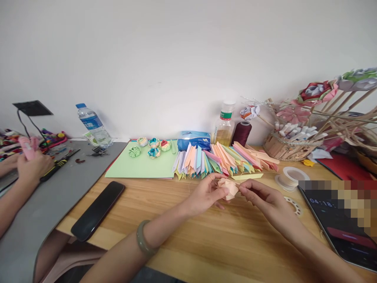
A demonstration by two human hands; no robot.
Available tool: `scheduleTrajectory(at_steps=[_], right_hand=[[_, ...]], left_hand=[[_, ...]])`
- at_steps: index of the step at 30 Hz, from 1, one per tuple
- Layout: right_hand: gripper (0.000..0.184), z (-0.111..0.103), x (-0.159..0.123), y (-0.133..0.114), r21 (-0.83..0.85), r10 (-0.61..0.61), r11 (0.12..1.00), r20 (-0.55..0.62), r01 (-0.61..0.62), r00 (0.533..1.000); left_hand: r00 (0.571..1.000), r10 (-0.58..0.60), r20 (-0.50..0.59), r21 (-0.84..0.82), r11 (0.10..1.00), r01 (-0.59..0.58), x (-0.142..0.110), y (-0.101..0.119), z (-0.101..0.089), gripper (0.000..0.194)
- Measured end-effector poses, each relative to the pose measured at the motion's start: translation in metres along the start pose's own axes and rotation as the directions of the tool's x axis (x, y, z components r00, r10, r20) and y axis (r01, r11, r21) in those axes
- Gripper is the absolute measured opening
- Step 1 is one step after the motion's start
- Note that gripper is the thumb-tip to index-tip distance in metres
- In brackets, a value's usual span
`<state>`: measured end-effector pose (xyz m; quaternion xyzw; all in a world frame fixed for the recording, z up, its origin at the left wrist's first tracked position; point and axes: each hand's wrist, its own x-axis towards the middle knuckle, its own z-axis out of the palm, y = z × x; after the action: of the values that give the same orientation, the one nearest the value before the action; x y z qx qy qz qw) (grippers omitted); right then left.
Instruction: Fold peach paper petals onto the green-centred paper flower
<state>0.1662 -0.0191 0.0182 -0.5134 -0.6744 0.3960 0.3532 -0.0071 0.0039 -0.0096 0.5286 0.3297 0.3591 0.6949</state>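
Note:
My left hand [207, 194] is closed around a peach folded-paper flower [228, 188], thumb on its front. At the flower's right edge, the fingertips of my right hand [262, 196] pinch what looks like a thin thread; its exact run is hard to see. Just behind both hands lies a row of folded paper strips [200, 161] in several colours. A white spool [290, 177] lies to the right of my right hand, with a pale ring with holes [294, 206] nearer to me.
Finished paper flowers [153, 152] rest on green sheets [126, 167]. Left lies a black phone [98, 210]; right, a larger lit phone [335, 224]. Behind stand a tissue pack [194, 139], bottle [224, 124], dark thread cone [242, 133] and basket [290, 147]. Another person's hands [32, 165] work far left.

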Motion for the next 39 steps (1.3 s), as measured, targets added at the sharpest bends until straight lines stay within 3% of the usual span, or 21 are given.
scheduleTrajectory(at_steps=[10, 14, 21, 30, 39], right_hand=[[0.032, 0.002, 0.003, 0.007, 0.021, 0.045, 0.999, 0.075, -0.046, 0.996], [0.030, 0.001, 0.003, 0.008, -0.005, -0.002, 1.000, 0.075, 0.003, 0.997], [0.029, -0.001, 0.004, 0.009, -0.039, -0.028, 0.999, 0.073, 0.031, 0.997], [0.040, 0.002, 0.006, 0.007, 0.022, 0.120, 0.993, -0.004, -0.120, 0.993], [0.033, 0.004, 0.008, 0.015, -0.018, 0.176, 0.984, -0.027, -0.176, 0.984]], left_hand=[[0.985, 0.171, -0.027, 0.229, 0.960, -0.161, -0.001, -0.004, 0.000, 0.036], [0.973, 0.229, -0.016, 0.319, 0.924, -0.212, -0.001, -0.007, 0.000, 0.034], [0.972, 0.230, -0.039, 0.367, 0.908, -0.200, 0.000, -0.006, -0.001, 0.033], [0.969, 0.244, -0.026, 0.440, 0.874, -0.208, -0.001, -0.005, -0.001, 0.034], [0.969, 0.236, -0.075, 0.538, 0.827, -0.160, -0.003, -0.005, 0.000, 0.037]])
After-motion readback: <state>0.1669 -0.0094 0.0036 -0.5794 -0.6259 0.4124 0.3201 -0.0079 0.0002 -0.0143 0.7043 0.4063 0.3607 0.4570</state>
